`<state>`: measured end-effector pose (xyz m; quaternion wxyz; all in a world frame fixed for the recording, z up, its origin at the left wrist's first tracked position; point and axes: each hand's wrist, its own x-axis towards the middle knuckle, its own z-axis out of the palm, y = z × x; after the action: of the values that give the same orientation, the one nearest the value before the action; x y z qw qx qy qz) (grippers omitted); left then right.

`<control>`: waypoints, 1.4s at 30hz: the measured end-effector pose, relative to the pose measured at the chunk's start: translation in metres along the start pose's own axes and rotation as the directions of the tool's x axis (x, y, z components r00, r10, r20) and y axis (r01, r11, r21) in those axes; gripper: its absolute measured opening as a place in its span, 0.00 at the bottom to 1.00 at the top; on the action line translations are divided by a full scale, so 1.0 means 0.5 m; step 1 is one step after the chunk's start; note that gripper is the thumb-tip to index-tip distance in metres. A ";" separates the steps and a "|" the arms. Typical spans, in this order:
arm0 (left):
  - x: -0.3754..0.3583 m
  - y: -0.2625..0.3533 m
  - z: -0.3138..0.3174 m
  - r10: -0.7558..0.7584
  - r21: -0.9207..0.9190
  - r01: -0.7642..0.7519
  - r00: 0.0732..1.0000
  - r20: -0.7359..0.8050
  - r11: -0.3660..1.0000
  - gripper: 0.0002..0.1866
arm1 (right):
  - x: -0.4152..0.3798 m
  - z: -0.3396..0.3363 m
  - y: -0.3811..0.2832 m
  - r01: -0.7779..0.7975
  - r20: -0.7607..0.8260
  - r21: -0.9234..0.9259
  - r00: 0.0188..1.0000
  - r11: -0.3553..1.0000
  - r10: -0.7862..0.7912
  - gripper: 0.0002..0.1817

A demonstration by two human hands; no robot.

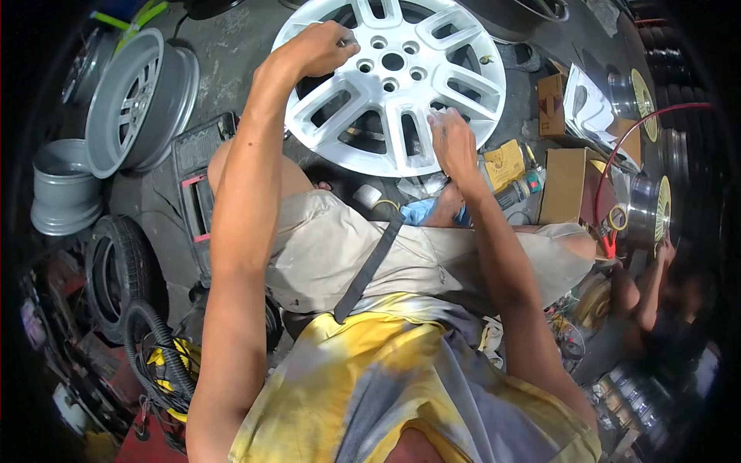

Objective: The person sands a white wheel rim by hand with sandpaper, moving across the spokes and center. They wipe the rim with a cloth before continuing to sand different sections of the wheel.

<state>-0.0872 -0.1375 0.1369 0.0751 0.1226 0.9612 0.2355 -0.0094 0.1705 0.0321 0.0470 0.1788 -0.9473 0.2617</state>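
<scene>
Grey floor (224, 58) beyond; white wheel (369, 94) beneath left hand (324, 49).

White-coated metal, grey metal, rubber, cardboard and cloth

The large wheel rim (401, 143) looks like metal with a smooth, pale white finish, its spokes lightly satin; the rim at the left (127, 116) is silvery grey metal with a soft sheen. The tyre (116, 270) is dark, matt, ridged rubber, and the corrugated hose (143, 324) looks like black plastic. The open box (562, 185) is matt brown cardboard beside white paper sheets (588, 104). Shorts (324, 251) and tie-dyed shirt (386, 363) are soft, creased, matt cloth; the floor (220, 46) looks rough and dull.
</scene>
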 end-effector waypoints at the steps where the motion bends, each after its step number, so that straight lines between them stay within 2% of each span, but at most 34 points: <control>1: 0.003 0.002 -0.003 -0.027 -0.022 0.028 0.999 0.040 0.999 0.19 | 0.004 0.001 -0.003 -0.004 -0.006 0.002 1.000 1.000 0.004 0.16; 4: 0.003 -0.002 0.015 0.040 -0.031 -0.041 0.998 -0.043 0.999 0.16 | 0.017 0.029 -0.031 0.156 -0.153 0.007 0.976 0.988 -0.153 0.14; 5: 0.006 -0.004 0.016 0.040 -0.031 -0.041 0.998 -0.042 0.999 0.16 | 0.019 0.046 -0.041 0.155 -0.153 0.007 0.976 0.988 -0.152 0.14; 7: 0.009 -0.002 0.014 0.040 -0.004 -0.040 0.999 -0.017 0.999 0.17 | 0.023 0.078 -0.067 0.100 0.001 0.037 0.995 0.994 -0.100 0.14; 9: 0.007 -0.004 0.012 0.041 0.003 -0.040 0.999 -0.008 0.999 0.17 | 0.002 0.089 -0.092 0.074 -0.032 0.034 0.997 0.997 -0.073 0.14; 11: 0.005 -0.008 0.013 0.038 0.003 -0.038 0.999 -0.008 0.999 0.17 | -0.022 0.082 -0.101 0.015 0.031 0.025 0.999 1.000 -0.016 0.17; 13: 0.007 -0.014 0.017 0.079 0.022 -0.078 0.995 -0.063 0.997 0.18 | -0.030 0.079 -0.104 0.042 -0.026 0.024 0.999 0.999 -0.041 0.14; 15: 0.015 -0.008 0.015 0.065 0.016 -0.064 0.997 -0.040 0.998 0.18 | -0.018 0.090 -0.105 0.050 -0.071 0.074 0.996 0.996 -0.045 0.09; 16: 0.016 0.003 0.011 0.050 0.014 -0.050 0.999 -0.019 0.999 0.18 | 0.006 0.104 -0.102 0.099 -0.143 0.051 0.986 0.994 -0.091 0.06; 17: 0.014 0.012 0.007 0.048 0.016 -0.048 0.999 -0.017 0.999 0.18 | 0.003 0.110 -0.102 0.098 -0.142 0.054 0.986 0.994 -0.090 0.06; 19: 0.005 0.034 0.003 -0.014 -0.016 0.014 1.000 0.026 1.000 0.18 | 0.002 0.100 -0.110 -0.012 -0.026 0.056 1.000 0.998 0.014 0.07; 21: 0.007 0.005 0.021 0.096 -0.028 -0.097 0.995 -0.027 0.995 0.17 | -0.032 0.077 -0.111 0.030 -0.013 0.095 1.000 0.995 -0.029 0.07; 23: 0.005 0.001 0.022 0.069 -0.030 -0.070 0.997 -0.029 0.997 0.17 | -0.067 0.054 -0.115 -0.027 0.073 0.110 0.997 0.994 0.019 0.07; 25: 0.017 -0.003 0.022 0.041 0.056 -0.041 0.999 -0.005 0.998 0.17 | -0.046 0.072 -0.104 0.028 0.002 0.081 1.000 0.996 -0.028 0.07; 26: 0.026 -0.010 0.040 0.044 0.053 -0.041 0.996 -0.071 0.998 0.17 | -0.014 0.089 -0.096 0.012 -0.008 0.082 1.000 0.997 -0.011 0.07; 27: 0.022 0.006 0.038 0.055 0.055 -0.052 0.996 -0.065 0.997 0.17 | 0.015 0.099 -0.097 0.000 -0.016 0.081 1.000 0.997 0.001 0.08; 28: 0.017 0.018 0.031 0.038 0.037 -0.039 0.999 0.005 0.999 0.17 | 0.029 0.106 -0.103 -0.089 0.015 0.063 0.996 0.994 0.089 0.09; 29: 0.015 0.028 0.022 0.022 0.018 -0.023 0.997 0.073 1.000 0.17 | 0.021 0.102 -0.104 -0.087 0.007 0.059 0.996 0.994 0.087 0.09; 31: 0.014 0.023 0.018 0.033 -0.003 -0.033 0.995 0.094 0.999 0.18 | -0.033 0.080 -0.118 -0.137 0.095 0.058 0.987 0.989 0.131 0.09; 34: 0.003 -0.005 0.025 0.009 -0.014 -0.009 0.999 0.037 1.000 0.18 | -0.120 -0.037 -0.118 -0.320 0.475 0.111 0.849 0.941 0.232 0.14; 36: -0.003 -0.009 0.018 -0.019 -0.001 0.019 0.998 0.054 1.000 0.18 | -0.154 -0.071 -0.063 -0.208 0.475 0.176 0.874 0.962 0.102 0.19; 38: -0.004 -0.039 0.027 -0.022 0.015 0.021 0.999 0.041 1.000 0.18 | -0.127 -0.130 -0.030 -0.493 0.588 0.262 0.763 0.829 0.268 0.21; 39: -0.009 -0.042 0.026 -0.025 0.017 0.025 0.999 0.038 1.000 0.18 | -0.104 -0.151 -0.006 -0.440 0.496 0.178 0.813 0.880 0.306 0.21; 40: -0.017 -0.043 0.022 -0.109 0.042 0.106 0.988 0.105 0.994 0.19 | -0.075 -0.164 0.021 -0.388 0.394 0.085 0.859 0.918 0.326 0.21; 41: -0.025 -0.046 0.016 -0.194 0.074 0.184 0.966 0.168 0.980 0.19 | -0.049 -0.161 0.056 -0.312 0.231 0.113 0.932 0.943 0.281 0.19; 42: -0.032 -0.079 0.037 -0.134 0.056 0.128 0.984 0.114 0.990 0.19 | -0.024 -0.150 0.088 -0.232 0.058 0.130 0.972 0.964 0.226 0.17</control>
<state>-0.0761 -0.1679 0.1035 0.1441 0.0745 0.9665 0.1990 -0.0148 0.2480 0.0734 -0.0161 0.0764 -0.9424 0.3252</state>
